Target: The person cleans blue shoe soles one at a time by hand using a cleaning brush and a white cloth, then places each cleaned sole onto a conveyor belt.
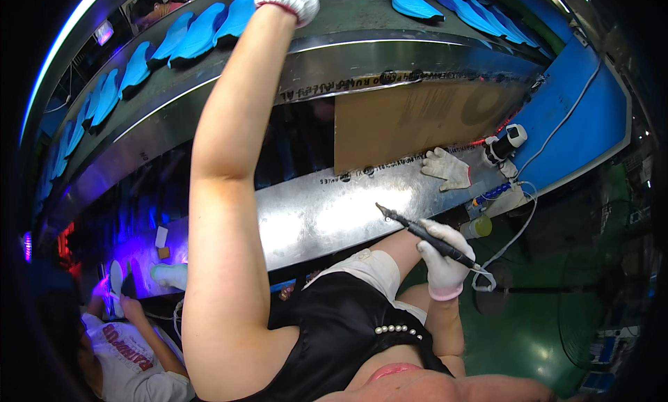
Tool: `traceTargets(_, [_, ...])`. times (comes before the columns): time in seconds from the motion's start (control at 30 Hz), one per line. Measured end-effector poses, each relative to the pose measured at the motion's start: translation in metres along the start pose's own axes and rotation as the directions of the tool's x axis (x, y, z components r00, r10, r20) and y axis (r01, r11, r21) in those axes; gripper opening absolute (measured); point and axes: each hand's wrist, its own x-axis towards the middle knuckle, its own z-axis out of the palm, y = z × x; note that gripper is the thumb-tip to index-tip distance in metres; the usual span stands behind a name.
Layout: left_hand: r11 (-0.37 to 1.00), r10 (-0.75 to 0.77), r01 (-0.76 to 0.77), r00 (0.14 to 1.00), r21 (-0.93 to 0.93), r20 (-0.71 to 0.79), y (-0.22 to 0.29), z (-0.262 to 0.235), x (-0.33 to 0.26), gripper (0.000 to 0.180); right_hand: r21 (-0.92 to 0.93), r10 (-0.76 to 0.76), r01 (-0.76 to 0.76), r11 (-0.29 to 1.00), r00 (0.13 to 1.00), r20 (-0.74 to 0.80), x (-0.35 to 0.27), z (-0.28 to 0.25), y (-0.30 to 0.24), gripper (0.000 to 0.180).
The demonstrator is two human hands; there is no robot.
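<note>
My left arm reaches up over the belt point(341, 22), and my left hand point(289, 0) in a white knit glove is cut off by the top edge, so its fingers cannot be made out. Close to its left lies a bright blue shoe insole point(234, 19) with a dark end. My right hand point(444, 270), gloved in white with a pink cuff, is closed round a black pen-shaped tool point(433, 240). The thin tip points up and left above the metal shelf point(299, 224), and a cord trails from the back end.
More blue insoles point(136, 68) line the belt. A cardboard sheet point(417, 120) stands behind the shelf, where a loose white glove point(447, 169) lies near a black-and-white device point(506, 143). At lower left another person point(132, 353) handles a pale sole point(116, 278).
</note>
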Motion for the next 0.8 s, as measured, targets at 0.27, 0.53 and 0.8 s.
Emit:
traceTargets(0.27, [0.965, -0.127, 0.017, 0.902, 0.261, 0.412, -0.017, 0.019, -0.015, 0.040, 0.124, 0.332, -0.316, 0.941, 0.932, -0.144, -0.015, -0.008, 0.009, 0.023])
traceTargets(0.53, [0.878, 0.151, -0.166, 0.986, -0.448, -0.069, 0.053, -0.064, -0.155, 0.014, 0.361, 0.504, -0.390, 0.847, 0.804, -0.315, -0.024, -0.012, 0.037, 0.022])
traceTargets(0.8, [0.686, 0.123, -0.012, 0.987, -0.727, 0.099, 0.144, 0.027, -0.406, 0.027, 0.322, 0.526, -0.420, 0.849, 0.728, -0.439, -0.030, -0.018, 0.058, 0.021])
